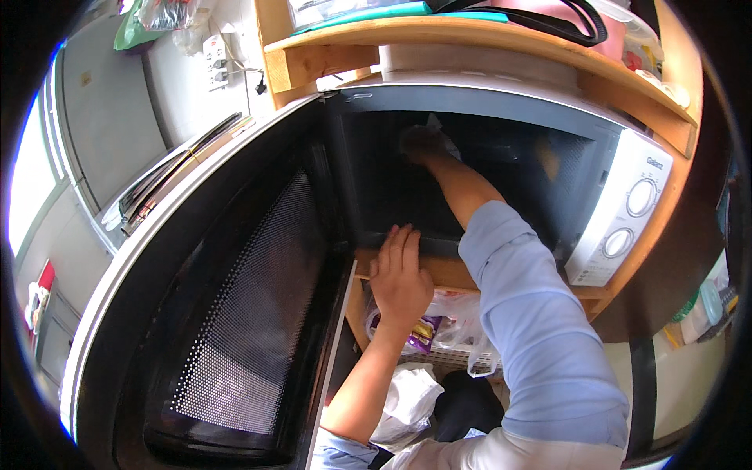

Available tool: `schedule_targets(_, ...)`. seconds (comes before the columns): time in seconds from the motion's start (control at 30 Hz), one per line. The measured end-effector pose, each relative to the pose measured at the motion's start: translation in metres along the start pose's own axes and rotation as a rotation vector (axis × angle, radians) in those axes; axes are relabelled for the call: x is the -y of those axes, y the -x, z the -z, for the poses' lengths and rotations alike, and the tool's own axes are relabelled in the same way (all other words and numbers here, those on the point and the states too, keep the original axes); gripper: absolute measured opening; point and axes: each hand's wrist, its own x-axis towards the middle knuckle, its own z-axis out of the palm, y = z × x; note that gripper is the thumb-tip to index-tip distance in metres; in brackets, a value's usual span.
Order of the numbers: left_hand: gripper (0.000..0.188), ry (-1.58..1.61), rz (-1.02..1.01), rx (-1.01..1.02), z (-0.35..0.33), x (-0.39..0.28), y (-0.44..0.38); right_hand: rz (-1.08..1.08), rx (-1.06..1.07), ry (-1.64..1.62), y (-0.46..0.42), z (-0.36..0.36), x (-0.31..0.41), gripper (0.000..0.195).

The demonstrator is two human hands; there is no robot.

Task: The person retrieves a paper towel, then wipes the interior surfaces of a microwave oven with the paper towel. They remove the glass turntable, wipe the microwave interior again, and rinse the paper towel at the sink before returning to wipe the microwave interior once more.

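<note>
The microwave oven [517,98] stands on a wooden shelf with its door [247,282] swung wide to the left. Deep in the dark cavity, my right hand [422,144] presses a pale, crumpled cloth or tissue [447,140] against the inside; its fingers are hard to make out in the shadow. My left hand [400,276] lies flat at the cavity's lower front edge, fingers extended and holding nothing. Two round knobs sit on the white control panel [623,208] at the right.
Above the microwave, a wooden shelf board [470,32] carries a black strap and containers. Plastic bags [464,323] and a purple packet [424,333] fill the space below. A power strip [215,61] hangs on the wall at upper left. Flat items [170,176] stand behind the door.
</note>
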Motion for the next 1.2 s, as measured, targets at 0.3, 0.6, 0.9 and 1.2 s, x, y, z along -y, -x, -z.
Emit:
schedule_targets(0.3,0.053,-0.013,0.0,0.004,0.002,0.003,0.001,0.051,0.442,-0.291,0.048,0.066,0.013,0.039)
schedule_targets(0.6,0.053,0.02,-0.034,-0.037,-0.012,-0.011,-0.001,0.051,0.331,-0.37,0.04,0.031,-0.011,0.05)
schedule_targets(0.9,0.024,0.095,-0.09,-0.237,-0.025,0.002,0.017,0.668,0.327,-0.478,0.19,0.094,0.066,0.032)
schedule_targets(1.2,0.011,0.106,-0.05,-0.097,-0.016,-0.002,0.015,-0.107,-0.032,-1.938,0.104,0.068,0.009,0.023)
